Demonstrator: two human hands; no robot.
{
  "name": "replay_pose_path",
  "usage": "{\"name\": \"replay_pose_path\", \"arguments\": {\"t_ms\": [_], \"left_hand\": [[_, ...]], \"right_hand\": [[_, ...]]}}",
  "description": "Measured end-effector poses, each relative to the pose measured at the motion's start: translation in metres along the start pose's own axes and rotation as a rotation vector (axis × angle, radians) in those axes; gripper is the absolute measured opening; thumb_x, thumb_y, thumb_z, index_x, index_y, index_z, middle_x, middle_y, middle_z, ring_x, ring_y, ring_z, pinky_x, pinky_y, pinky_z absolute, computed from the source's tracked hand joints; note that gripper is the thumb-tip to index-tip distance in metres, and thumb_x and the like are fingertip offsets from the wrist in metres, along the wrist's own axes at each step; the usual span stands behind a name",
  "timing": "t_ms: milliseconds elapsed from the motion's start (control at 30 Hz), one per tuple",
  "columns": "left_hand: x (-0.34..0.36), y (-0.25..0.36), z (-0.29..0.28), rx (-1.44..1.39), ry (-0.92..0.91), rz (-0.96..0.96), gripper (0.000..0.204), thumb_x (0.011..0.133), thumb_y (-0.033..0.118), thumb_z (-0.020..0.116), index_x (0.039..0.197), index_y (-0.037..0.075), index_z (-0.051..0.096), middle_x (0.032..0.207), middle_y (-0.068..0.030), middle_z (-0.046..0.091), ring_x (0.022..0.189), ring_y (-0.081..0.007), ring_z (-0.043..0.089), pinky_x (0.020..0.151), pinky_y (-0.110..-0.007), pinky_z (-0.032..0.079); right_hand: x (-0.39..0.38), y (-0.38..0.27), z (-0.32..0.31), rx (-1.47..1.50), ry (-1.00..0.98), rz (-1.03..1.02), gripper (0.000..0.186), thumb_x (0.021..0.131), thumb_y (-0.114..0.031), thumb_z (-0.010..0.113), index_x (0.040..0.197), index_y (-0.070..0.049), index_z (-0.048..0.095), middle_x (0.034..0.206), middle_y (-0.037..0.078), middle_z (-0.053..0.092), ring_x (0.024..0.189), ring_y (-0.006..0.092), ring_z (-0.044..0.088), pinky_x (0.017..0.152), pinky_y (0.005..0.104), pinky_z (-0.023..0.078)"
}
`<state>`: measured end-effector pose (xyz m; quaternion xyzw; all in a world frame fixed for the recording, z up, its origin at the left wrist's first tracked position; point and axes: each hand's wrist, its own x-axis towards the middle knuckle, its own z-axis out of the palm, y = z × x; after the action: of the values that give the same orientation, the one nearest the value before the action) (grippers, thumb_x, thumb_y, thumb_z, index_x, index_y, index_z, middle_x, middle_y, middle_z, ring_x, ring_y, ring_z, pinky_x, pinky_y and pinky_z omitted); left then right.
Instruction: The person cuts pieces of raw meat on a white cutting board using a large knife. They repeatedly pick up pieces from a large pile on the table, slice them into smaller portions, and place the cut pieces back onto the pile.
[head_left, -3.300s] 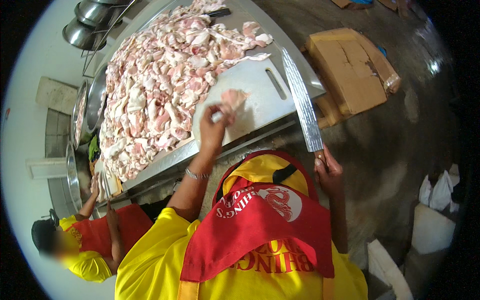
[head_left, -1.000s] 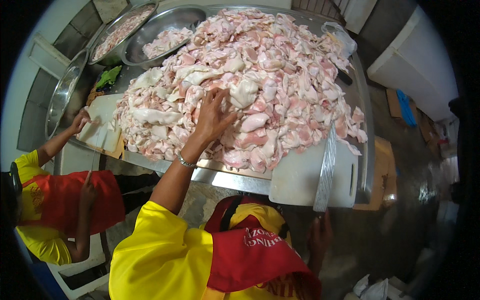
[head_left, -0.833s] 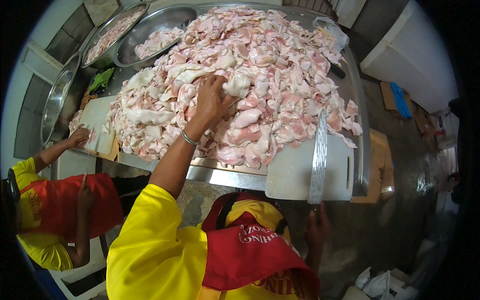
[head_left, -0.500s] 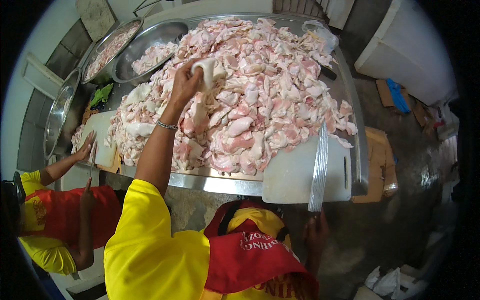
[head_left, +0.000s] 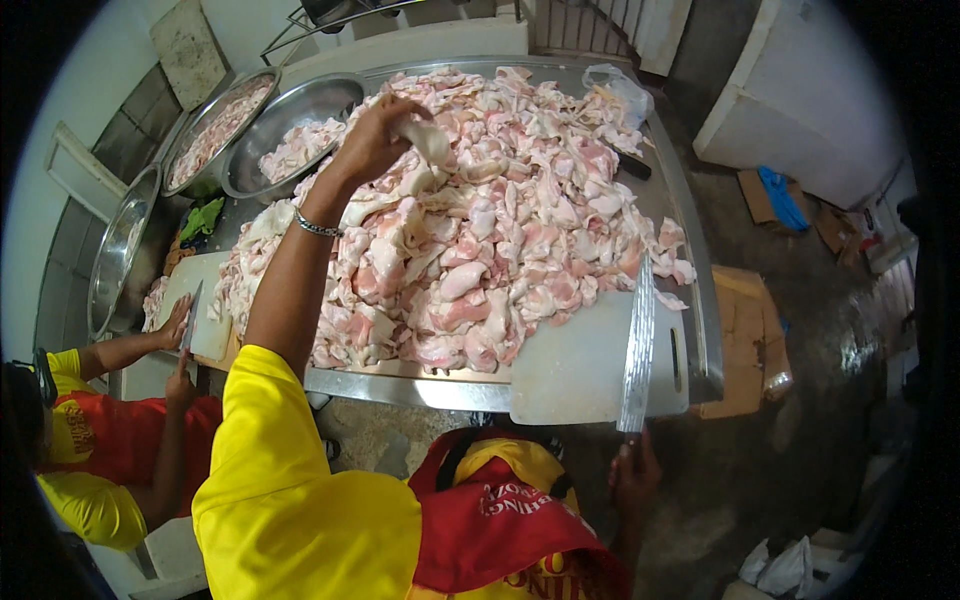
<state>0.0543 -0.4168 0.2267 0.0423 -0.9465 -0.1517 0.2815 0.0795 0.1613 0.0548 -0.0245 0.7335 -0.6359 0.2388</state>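
My left hand (head_left: 375, 140) is raised over the upper left of a broad heap of raw pink-and-white meat (head_left: 470, 280), its fingers closed on a pale, floppy piece of meat (head_left: 432, 143). My right hand (head_left: 632, 470) is wrapped round the handle of a large silver knife (head_left: 637, 335), whose long blade reaches over a white cutting board (head_left: 575, 365) at the heap's front right. The board lies on a steel table (head_left: 690, 290), with the heap covering much of it. A dark-handled object (head_left: 632, 166) lies beside the heap, partly hidden.
A co-worker (head_left: 110, 440) holds a knife at another board (head_left: 215, 335) on the left. Steel bowls (head_left: 250, 150) with meat stand at the back left. A plastic bag (head_left: 620, 95), flattened cardboard (head_left: 740, 340) on the right floor and a white box-like block (head_left: 750, 90) are in view.
My left hand has left the cutting board, reached into the heap and lifted a pale piece toward the back left. My right hand still grips the knife; the view has swung round.
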Motion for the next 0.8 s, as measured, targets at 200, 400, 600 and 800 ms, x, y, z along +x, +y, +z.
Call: {"name": "replay_pose_path", "arguments": {"t_ms": [200, 400, 600, 800], "left_hand": [[-0.093, -0.002, 0.033, -0.150, -0.428, -0.138, 0.034, 0.077, 0.004, 0.073, 0.110, 0.002, 0.065, 0.090, -0.0114, 0.066, 0.082, -0.0254, 0.065, 0.077, -0.035, 0.053], [-0.144, 0.008, 0.069, -0.274, 0.188, -0.641, 0.062, 0.075, 0.025, 0.084, 0.127, 0.004, 0.057, 0.107, -0.0092, 0.059, 0.083, -0.0189, 0.059, 0.075, -0.032, 0.052], [-0.117, 0.019, 0.090, -0.222, 0.243, -0.524, 0.023, 0.080, 0.008, 0.068, 0.100, -0.004, 0.063, 0.081, -0.0125, 0.063, 0.077, -0.0192, 0.062, 0.071, -0.035, 0.050], [-0.117, 0.023, 0.055, -0.587, 0.144, -0.412, 0.019, 0.084, -0.002, 0.063, 0.101, 0.001, 0.057, 0.094, -0.0032, 0.056, 0.093, -0.0116, 0.055, 0.081, -0.029, 0.050]], "right_hand": [[0.007, 0.010, -0.006, -0.064, -0.008, -0.022, 0.051, 0.096, -0.006, 0.055, 0.146, -0.004, 0.042, 0.072, 0.001, 0.054, 0.057, 0.0070, 0.049, 0.050, 0.0221, 0.043], [0.018, 0.007, 0.004, -0.110, 0.020, -0.057, 0.050, 0.097, -0.005, 0.052, 0.146, -0.004, 0.042, 0.070, 0.001, 0.053, 0.053, 0.0077, 0.048, 0.045, 0.0234, 0.041], [0.053, -0.026, 0.037, -0.126, -0.008, -0.068, 0.048, 0.099, -0.008, 0.048, 0.147, -0.004, 0.040, 0.065, -0.001, 0.048, 0.049, 0.0064, 0.043, 0.041, 0.0234, 0.038], [0.099, -0.029, 0.068, -0.070, 0.037, -0.075, 0.046, 0.100, -0.013, 0.048, 0.145, -0.004, 0.042, 0.064, -0.002, 0.046, 0.046, 0.0062, 0.041, 0.039, 0.0228, 0.036]]}}
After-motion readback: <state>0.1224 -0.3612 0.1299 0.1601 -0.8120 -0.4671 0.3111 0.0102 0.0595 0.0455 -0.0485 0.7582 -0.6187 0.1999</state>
